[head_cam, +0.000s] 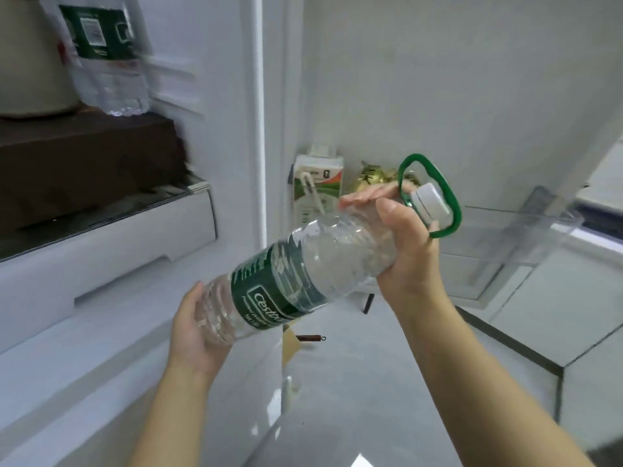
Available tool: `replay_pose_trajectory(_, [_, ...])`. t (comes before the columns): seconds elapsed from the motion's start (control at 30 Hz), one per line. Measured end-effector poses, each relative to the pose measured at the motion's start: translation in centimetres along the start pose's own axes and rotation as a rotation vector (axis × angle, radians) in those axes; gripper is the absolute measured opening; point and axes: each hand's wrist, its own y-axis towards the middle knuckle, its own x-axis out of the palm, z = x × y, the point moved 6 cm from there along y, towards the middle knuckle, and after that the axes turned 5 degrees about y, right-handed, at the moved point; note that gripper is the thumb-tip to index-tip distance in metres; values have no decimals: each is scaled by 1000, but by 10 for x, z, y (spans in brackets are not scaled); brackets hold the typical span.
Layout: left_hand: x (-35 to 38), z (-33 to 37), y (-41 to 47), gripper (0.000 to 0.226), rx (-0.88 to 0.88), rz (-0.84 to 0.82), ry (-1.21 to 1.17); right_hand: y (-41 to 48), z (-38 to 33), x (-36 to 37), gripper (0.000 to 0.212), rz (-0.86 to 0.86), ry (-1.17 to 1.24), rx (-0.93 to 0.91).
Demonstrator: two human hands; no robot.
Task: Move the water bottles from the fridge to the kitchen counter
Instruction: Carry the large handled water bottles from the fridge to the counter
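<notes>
A large clear water bottle (313,264) with a dark green label, white cap and green carry loop lies tilted in front of the open fridge, cap end up to the right. My right hand (408,241) grips its shoulder just below the cap. My left hand (195,332) cups its base from underneath. A second clear water bottle (104,59) with the same green label stands upright on a fridge shelf at the top left.
A brown box (84,160) sits on the shelf under the second bottle, with white fridge drawers (111,244) below. A small carton (317,183) and gold-wrapped items (374,175) stand in the door shelf. A clear door bin (539,227) juts out at the right.
</notes>
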Motion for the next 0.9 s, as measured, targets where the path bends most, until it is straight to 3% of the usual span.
replay_pose_trajectory(0.43, [148,-201,-87,43,-299,-189,154,-108,-193,-187,8,285,-265,-87])
replay_pose_trajectory(0.57, [193,-245,-98,48,-403,-305,203,-129,-229,-235,9,395,-306,-117])
replay_pose_trajectory(0.9, [285,-357,-83,51,-606,-363,256,-147,-283,-349,20,586,-460,-193])
